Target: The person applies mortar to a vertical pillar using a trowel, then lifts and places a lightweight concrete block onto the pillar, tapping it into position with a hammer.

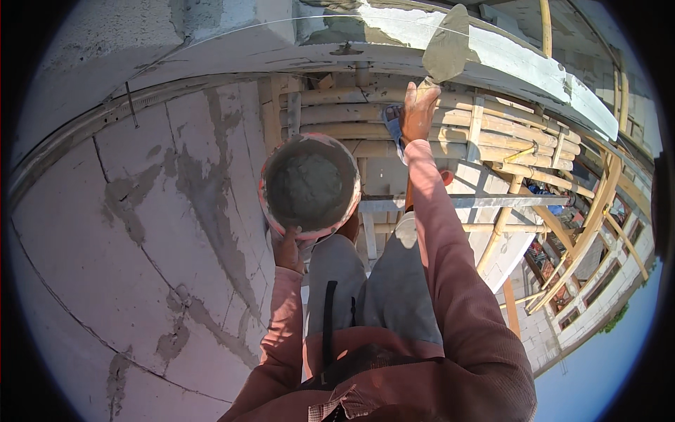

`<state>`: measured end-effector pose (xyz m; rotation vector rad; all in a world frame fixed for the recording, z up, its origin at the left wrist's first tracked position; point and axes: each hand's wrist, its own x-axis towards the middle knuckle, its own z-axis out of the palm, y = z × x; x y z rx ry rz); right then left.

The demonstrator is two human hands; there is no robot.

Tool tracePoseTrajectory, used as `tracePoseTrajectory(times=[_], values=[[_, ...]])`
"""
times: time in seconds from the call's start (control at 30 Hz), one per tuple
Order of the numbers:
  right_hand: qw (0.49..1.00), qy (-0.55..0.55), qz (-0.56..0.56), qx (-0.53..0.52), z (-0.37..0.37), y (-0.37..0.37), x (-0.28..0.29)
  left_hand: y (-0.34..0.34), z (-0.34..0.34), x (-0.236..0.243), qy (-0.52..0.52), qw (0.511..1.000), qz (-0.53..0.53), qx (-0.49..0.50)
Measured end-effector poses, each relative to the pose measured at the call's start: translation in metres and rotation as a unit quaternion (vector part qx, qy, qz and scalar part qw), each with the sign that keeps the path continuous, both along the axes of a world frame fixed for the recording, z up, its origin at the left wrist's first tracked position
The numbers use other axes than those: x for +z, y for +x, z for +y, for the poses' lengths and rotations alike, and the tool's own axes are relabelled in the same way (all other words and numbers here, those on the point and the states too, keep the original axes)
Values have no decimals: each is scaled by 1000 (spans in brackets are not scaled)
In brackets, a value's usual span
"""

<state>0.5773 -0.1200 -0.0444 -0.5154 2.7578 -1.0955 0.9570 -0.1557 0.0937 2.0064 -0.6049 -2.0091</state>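
My left hand (287, 251) grips the near rim of a round bucket (266, 200), its thumb over the edge. Grey wet mortar (307, 184) lies inside the bucket. Held out ahead, my right hand (420, 111) is closed around the handle of a trowel (447, 46). The trowel's broad blade is coated with grey mortar and overlaps the edge of a pale ledge (520, 65). Patches of mortar show along that ledge. Whether the blade touches the ledge I cannot tell.
A block wall (232, 176) with smeared mortar joints rises at the left. Bamboo poles (337, 112) form scaffolding under and ahead of me, with a metal bar (485, 201) across it. A thin string (281, 21) runs along the ledge. Far below right stands another building (598, 288).
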Motion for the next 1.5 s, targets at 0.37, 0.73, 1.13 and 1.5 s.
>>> tracePoseTrajectory(times=[0.37, 0.73, 1.13, 1.5], values=[[863, 191, 107, 455, 149, 115, 101, -34, -16, 0, 4, 998, -59, 19], [858, 112, -91, 493, 114, 94, 122, -67, -11, 9, -13, 929, -209, -305], [624, -169, -763, 18, 133, 53, 200, -115, -32, 15, 13, 995, 3, -100], [909, -275, -306, -71, 89, -4, 146, -96, -26, 2, -11, 994, -25, -105]])
